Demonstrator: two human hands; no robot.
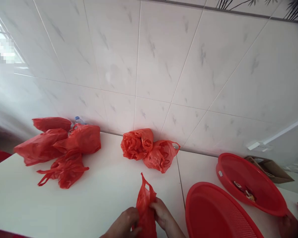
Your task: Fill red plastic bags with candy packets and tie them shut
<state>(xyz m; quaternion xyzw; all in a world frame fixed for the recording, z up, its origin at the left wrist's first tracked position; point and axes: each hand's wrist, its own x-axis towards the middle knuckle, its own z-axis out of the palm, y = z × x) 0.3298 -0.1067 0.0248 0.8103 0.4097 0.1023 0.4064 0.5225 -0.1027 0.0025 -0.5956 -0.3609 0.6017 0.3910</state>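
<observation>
No readable text, brand, number or sign showing. Small white sticker point(220, 173) clinging to outer wall of farther red plastic basin point(263, 185), near its left end; any print on it staying too small to read. Small packets point(249, 195) lying inside same basin, their multicoloured surfaces blurring beyond reading.

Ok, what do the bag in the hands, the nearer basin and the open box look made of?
Bag: thin, slightly glossy plastic film; it creases and lets light through.
Nearer basin: probably molded plastic, smooth and glossy, with a perforated side.
Open box: likely matte cardboard, brown with folded flaps.
</observation>
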